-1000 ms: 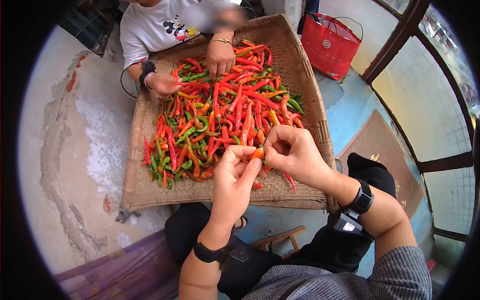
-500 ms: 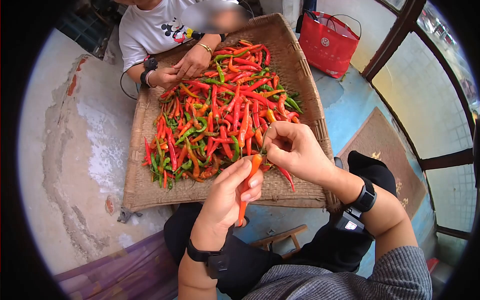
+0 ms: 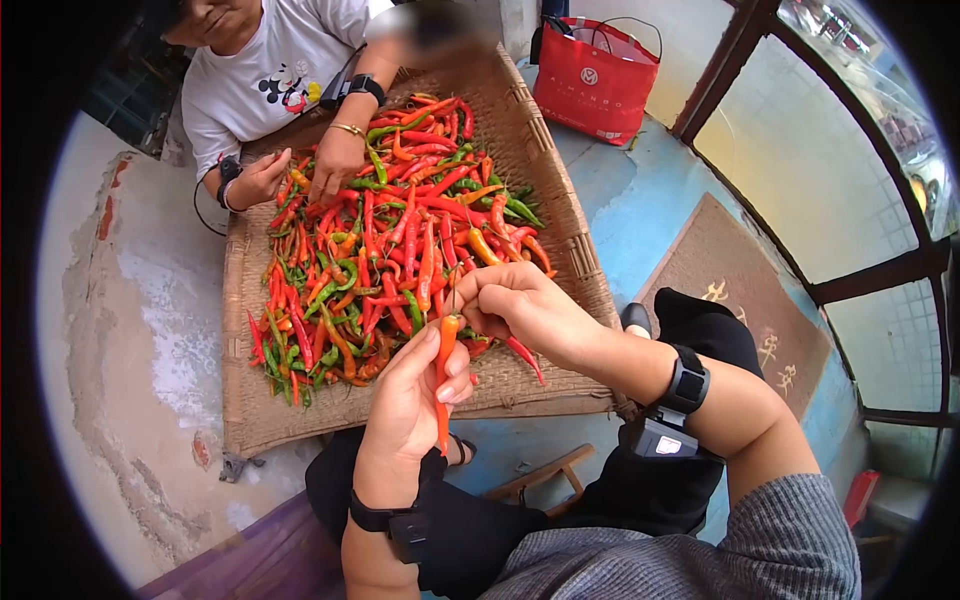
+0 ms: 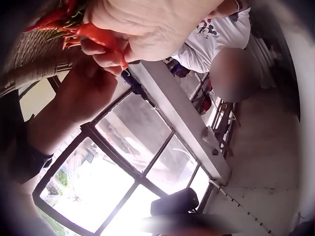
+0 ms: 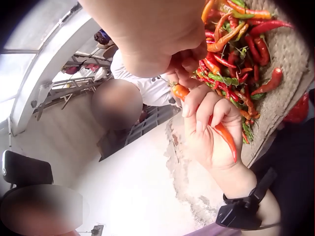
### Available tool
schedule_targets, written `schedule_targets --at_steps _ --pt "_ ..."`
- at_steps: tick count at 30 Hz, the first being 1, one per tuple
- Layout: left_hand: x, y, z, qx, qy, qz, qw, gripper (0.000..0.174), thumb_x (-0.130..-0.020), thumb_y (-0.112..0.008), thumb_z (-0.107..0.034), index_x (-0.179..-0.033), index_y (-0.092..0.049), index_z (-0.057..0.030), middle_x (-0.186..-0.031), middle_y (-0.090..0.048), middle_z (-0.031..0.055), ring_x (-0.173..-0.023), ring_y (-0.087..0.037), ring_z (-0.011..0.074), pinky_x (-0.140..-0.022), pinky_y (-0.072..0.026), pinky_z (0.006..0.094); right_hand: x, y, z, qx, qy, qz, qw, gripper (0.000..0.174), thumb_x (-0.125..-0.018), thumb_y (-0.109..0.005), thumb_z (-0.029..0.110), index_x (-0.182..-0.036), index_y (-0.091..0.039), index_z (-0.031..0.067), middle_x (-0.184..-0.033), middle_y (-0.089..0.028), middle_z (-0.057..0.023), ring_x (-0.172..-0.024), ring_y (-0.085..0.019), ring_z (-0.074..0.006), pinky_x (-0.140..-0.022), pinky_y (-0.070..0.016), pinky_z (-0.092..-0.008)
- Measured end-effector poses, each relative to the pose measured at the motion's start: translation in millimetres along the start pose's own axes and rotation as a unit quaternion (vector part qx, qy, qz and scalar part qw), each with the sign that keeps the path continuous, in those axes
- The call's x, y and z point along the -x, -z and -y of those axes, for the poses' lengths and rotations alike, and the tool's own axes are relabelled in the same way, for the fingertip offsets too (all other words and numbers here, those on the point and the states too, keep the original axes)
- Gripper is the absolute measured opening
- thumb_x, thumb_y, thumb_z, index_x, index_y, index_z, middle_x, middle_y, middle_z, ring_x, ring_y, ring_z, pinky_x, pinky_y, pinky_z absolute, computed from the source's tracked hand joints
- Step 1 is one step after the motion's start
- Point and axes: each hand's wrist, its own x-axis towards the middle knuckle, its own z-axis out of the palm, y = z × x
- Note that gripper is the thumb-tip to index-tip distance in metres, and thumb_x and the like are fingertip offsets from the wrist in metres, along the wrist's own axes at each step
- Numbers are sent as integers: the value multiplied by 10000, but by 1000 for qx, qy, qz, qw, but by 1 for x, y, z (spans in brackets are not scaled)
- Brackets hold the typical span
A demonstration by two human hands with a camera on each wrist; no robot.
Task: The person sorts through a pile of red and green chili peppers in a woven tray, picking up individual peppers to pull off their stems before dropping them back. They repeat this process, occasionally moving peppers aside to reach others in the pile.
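My left grip (image 3: 410, 390) wrapped round chili (image 3: 444, 345), right grip (image 3: 520, 305) pinching its top. Yank hard, probably snaps, or drops below grips, missing tray (image 3: 300, 415).

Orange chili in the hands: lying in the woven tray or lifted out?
Lifted out. The left hand grips the orange chili above the woven tray, tip down; the right hand pinches its top.

The left hand (image 4: 157, 24) pinches a slim orange-red chilli pepper (image 4: 97, 34) near the brown woven basket tray (image 4: 27, 69). A dark-framed glass window (image 4: 123, 147) lies beyond.
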Motion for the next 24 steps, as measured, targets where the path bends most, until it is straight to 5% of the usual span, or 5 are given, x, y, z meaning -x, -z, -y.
schedule_targets --at_steps 4,8,15,24 --pt "-7 3 1 15 5 14 1000 242 -983 -400 -213 -1109 -486 -25 -730 -494 36 -535 -399 83 -524 -325 213 -2 2 0 -142 -100 -41 984 196 -828 -415 40 -860 -608 20 -729 -562 -23 -618 -479 -80 -542 -358 -196" --pt "-10 2 -1 21 2 22 1000 227 -975 -419 -199 -1111 -474 -26 -733 -500 43 -548 -419 96 -533 -336 217 -4 3 -6 -166 -82 -37 982 147 -863 -467 62 -918 -598 21 -723 -540 8 -598 -444 -50 -528 -324 -185" --pt "-12 2 0 6 1 13 1000 176 -974 -424 -224 -1036 -487 -72 -747 -494 30 -554 -417 88 -552 -342 220 1 -1 6 -100 -43 -10 994 163 -837 -622 104 -979 -618 24 -766 -579 32 -598 -423 -29 -547 -320 -180" --pt "-5 8 0 -39 -25 40 998 183 -949 -507 -179 -1077 -505 -48 -773 -513 28 -612 -440 86 -570 -368 204 0 -1 7 -46 -65 -1 997 132 -874 -637 138 -931 -646 19 -729 -584 38 -621 -446 -28 -563 -360 -192"
